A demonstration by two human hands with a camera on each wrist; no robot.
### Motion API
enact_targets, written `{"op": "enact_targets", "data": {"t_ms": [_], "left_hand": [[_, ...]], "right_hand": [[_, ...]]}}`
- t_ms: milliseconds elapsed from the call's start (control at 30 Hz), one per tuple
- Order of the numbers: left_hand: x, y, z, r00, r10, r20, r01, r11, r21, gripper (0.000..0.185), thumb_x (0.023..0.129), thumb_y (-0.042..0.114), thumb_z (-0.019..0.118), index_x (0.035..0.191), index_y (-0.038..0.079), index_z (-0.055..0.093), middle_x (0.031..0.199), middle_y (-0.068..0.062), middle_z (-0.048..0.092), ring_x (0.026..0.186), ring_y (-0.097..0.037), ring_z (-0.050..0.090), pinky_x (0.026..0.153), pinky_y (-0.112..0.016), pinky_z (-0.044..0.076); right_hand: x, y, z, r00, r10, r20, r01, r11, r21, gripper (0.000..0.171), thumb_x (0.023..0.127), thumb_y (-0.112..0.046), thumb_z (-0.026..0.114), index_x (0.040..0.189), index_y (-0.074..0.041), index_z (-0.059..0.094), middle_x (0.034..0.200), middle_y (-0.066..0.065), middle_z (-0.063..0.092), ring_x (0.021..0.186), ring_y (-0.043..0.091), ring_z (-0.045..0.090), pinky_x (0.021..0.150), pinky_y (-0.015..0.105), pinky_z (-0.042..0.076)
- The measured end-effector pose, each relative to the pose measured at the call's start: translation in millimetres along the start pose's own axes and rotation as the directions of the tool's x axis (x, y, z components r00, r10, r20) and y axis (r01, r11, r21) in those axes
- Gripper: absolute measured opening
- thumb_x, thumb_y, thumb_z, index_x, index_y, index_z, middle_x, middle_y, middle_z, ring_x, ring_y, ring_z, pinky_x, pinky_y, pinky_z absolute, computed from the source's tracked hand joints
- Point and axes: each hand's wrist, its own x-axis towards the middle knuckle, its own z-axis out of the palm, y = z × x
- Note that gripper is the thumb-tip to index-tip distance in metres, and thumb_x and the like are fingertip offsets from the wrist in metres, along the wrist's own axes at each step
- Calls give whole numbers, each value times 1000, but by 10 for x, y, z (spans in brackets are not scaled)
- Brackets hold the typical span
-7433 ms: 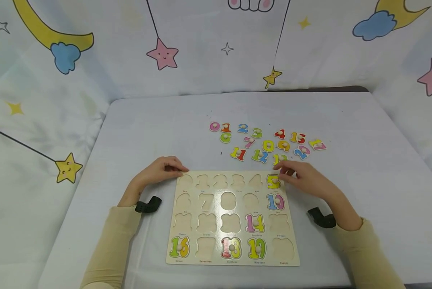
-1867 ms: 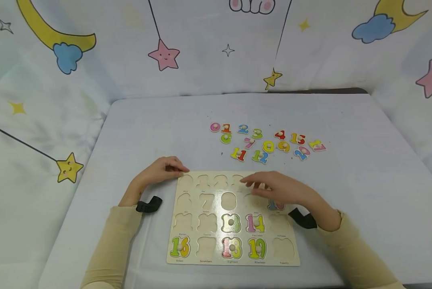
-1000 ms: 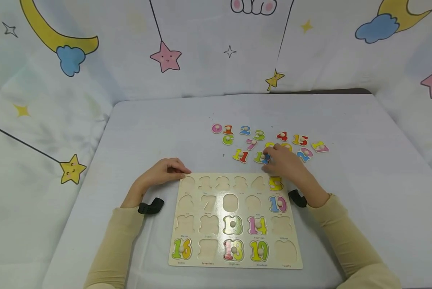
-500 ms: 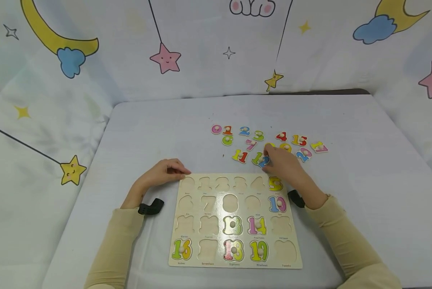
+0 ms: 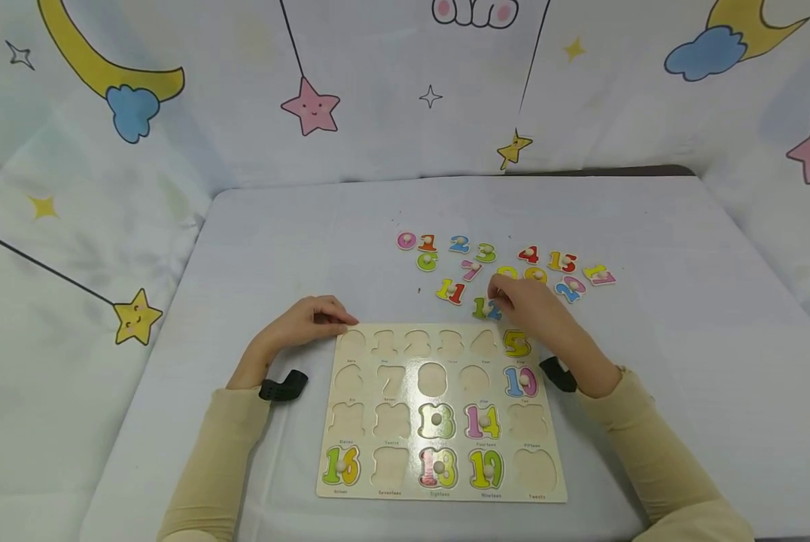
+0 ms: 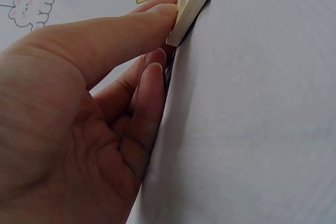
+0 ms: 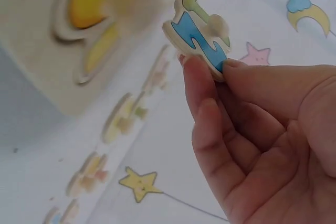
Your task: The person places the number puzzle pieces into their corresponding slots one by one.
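My right hand [image 5: 530, 301] pinches the number 12 puzzle piece [image 7: 197, 38], green and blue with a small knob, between thumb and fingers. In the head view this piece is held just beyond the far edge of the wooden number puzzle board [image 5: 405, 497]. My left hand [image 5: 310, 322] holds the board's far left corner, thumb [image 6: 163, 17] against its edge and the lower fingers curled loosely beneath. Set in the board are the 5 [image 5: 516, 344], 10 [image 5: 521, 382], 13 [image 5: 436, 421], 14 [image 5: 482, 423], 16 [image 5: 341, 467], 18 [image 5: 438, 468] and 19 [image 5: 487, 469]; its other slots are bare.
Loose number pieces lie in uneven rows beyond the board, among them the 0 [image 5: 406, 241], 11 [image 5: 450, 292], 15 [image 5: 563, 262], 17 [image 5: 599, 275] and 20 [image 5: 570, 289]. The right hand partly covers the 8 [image 5: 507, 272]. A patterned cloth wall [image 5: 371, 45] rises behind the table.
The 13 went from the loose pieces into the third row of the board. My right hand then returned to the 12, took it and drew it slightly toward the board. My left hand stayed put.
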Motion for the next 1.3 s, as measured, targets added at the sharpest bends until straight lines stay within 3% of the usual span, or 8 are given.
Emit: {"op": "enact_targets", "data": {"t_ms": [333, 567, 700, 900, 1300], "left_hand": [[1, -4, -9, 1000, -13, 11, 13, 1000, 8, 16, 85, -3, 66, 101, -6, 70, 97, -14, 64, 87, -23, 56, 73, -26, 43], [-11, 0, -12, 1000, -19, 10, 19, 1000, 4, 17, 85, -3, 66, 101, -6, 70, 97, -15, 63, 87, -23, 55, 73, -26, 43], [-2, -59, -9, 1000, -9, 0, 9, 1000, 8, 16, 85, -1, 67, 100, -3, 71, 97, -11, 64, 87, -21, 56, 73, -26, 44], [-17, 15, -11, 1000, -7, 4, 7, 1000, 6, 17, 85, -3, 66, 101, -6, 70, 98, -15, 63, 88, -22, 55, 74, -25, 43], [-7, 14, -17, 1000, -2, 6, 2, 1000, 15, 17, 85, -3, 66, 101, -5, 70, 97, -14, 64, 87, -24, 56, 74, -27, 44]], "right_hand": [[-87, -310, -75, 995, -95, 23, 92, 989, 117, 8, 87, 0, 65, 89, -6, 61, 78, 1, 59, 69, 18, 51, 63, 30, 45], [-163, -586, -35, 979, -188, 83, 161, 952, 259, 6, 88, -5, 65, 91, -9, 62, 77, -5, 60, 67, 11, 54, 63, 26, 48], [-203, -736, -2, 962, -250, 114, 201, 923, 329, 7, 89, -4, 64, 90, -10, 61, 77, -6, 60, 67, 8, 55, 62, 25, 48], [-255, -892, 178, 926, -326, 191, 238, 896, 375, 8, 90, -4, 62, 91, -11, 60, 76, -8, 59, 67, 11, 58, 62, 24, 47], [-356, -1091, 544, 857, -398, 329, 253, 879, 404, 9, 92, -4, 59, 89, -13, 58, 68, -8, 57, 61, 3, 50, 58, 22, 43]]}}
